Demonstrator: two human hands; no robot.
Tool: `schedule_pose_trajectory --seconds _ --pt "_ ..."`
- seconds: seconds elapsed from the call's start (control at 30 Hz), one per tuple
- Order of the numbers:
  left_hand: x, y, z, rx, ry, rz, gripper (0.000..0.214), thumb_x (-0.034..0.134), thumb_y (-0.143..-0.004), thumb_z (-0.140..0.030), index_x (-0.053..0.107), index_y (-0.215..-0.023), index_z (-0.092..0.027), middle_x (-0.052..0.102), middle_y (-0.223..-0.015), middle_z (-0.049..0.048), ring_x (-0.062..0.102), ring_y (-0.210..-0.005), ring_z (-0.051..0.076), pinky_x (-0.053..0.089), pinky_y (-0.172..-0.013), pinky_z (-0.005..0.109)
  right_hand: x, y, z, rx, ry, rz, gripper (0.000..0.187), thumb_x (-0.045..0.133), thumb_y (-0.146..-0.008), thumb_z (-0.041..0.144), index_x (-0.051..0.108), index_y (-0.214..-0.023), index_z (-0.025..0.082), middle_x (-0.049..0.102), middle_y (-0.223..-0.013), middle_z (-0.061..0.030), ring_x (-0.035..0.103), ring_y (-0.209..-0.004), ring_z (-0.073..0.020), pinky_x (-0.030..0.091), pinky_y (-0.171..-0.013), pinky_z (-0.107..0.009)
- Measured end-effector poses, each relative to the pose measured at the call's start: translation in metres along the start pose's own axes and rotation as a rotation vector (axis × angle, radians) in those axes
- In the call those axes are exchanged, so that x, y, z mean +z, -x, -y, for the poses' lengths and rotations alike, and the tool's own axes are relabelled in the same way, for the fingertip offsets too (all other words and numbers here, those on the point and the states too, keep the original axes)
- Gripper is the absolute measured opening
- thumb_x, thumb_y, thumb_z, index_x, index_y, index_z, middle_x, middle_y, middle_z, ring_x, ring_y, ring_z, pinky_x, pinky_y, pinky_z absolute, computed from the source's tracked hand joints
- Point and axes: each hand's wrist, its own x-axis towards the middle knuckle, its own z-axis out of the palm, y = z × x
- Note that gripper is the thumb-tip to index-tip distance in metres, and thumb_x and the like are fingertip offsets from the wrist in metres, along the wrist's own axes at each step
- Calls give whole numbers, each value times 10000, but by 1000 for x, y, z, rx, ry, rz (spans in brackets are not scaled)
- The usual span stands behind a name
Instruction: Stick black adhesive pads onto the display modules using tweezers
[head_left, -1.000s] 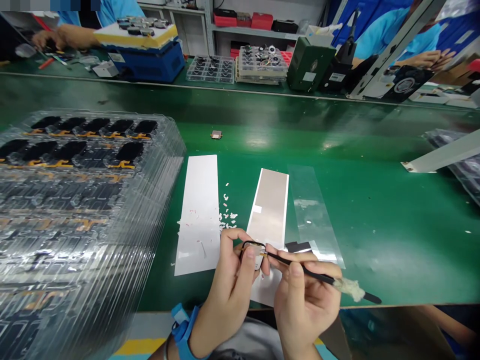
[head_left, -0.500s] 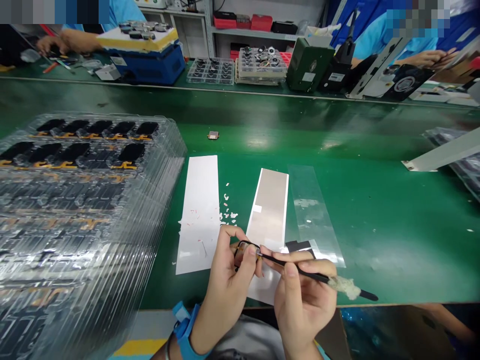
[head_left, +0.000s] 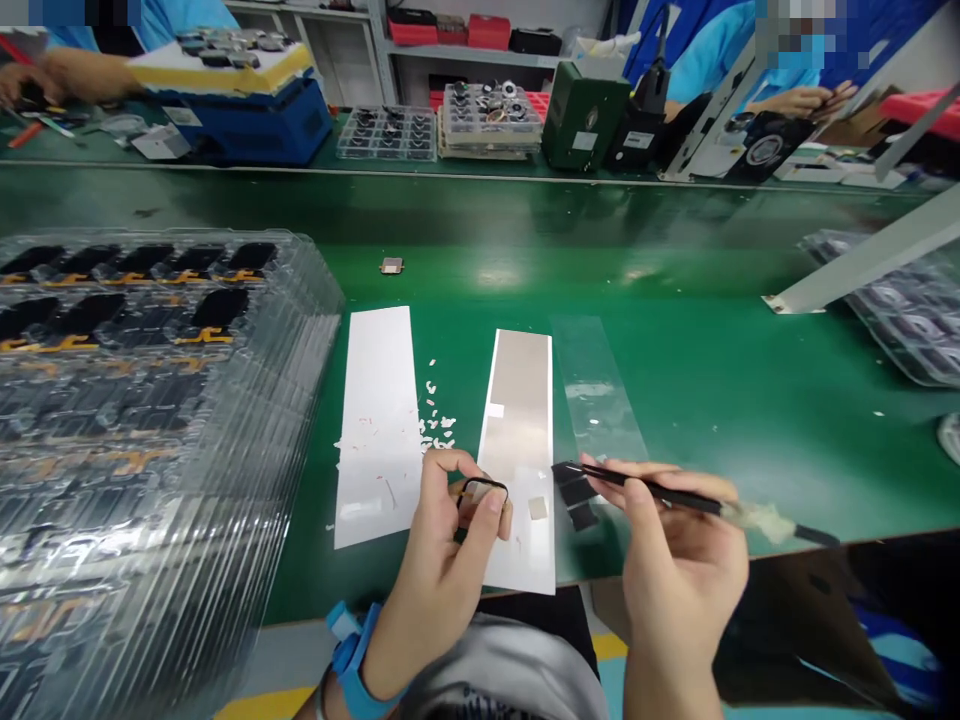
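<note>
The left hand (head_left: 442, 560) pinched a small black-edged frame (head_left: 480, 492) at the 9 o'clock edge of the silver strip (head_left: 517, 400). The right hand (head_left: 675, 570) gripped one pair of tweezers (head_left: 660, 490), nearly level, tips pointing 9 o'clock just above black film (head_left: 576, 495). A white strip (head_left: 375, 420) and a clear strip (head_left: 592, 390) flanked the silver strip, making three. The bench edge (head_left: 847, 535) ran close at 6 o'clock; open bench lay at 3 o'clock.

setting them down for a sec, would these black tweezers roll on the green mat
The black tweezers look slim and probably light. The fluffy white wrap on the shaft would likely stop them rolling far, though they may slide on the glossy green mat.
</note>
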Motion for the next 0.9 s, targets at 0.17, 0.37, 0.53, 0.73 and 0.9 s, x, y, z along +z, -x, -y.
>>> schedule_pose_trajectory --seconds 0.17,0.37,0.53,0.73,0.9 --pt "-12 4 5 116 -527 181 75 346 -1068 -281 394 -1126 -278 698 -1018 54 702 -903 207 560 -729 340 -27 -21 -13 202 167 121 195 724 -886 309 561 -955 226 715 -897 -26 777 -882 -204 653 -787 -310" --pt "-20 8 8 205 -789 48 122 347 -1063 -274 428 -1150 -247 742 -1177 123 745 -1051 264 652 -741 370 -19 -16 -19 261 125 194 177 683 -914 352 557 -981 246 692 -940 -21 757 -943 -200 630 -843 -345" --pt "-8 8 -1 520 -871 217 199 377 -1033 -150 466 -1207 -184 714 -1241 165 638 -1248 274 609 -953 434 -18 -5 -11 148 106 114 64 620 -958 270 567 -987 248 667 -1002 -28 737 -982 -190 614 -884 -366" --pt "6 -4 3 618 -980 450 205 393 -1008 -77 530 -1144 -146 737 -1141 152 668 -1168 322 602 -945 512 -49 -10 -10 13 252 326 67 607 -947 162 583 -963 222 615 -958 -26 711 -907 -163 614 -776 -296" --pt "4 -8 11 624 -971 484 205 407 -1009 -81 518 -1172 -138 726 -1111 146 669 -1124 311 579 -969 525 -61 -7 -17 37 245 414 99 575 -960 129 569 -983 225 620 -982 -28 718 -933 -173 626 -805 -334"
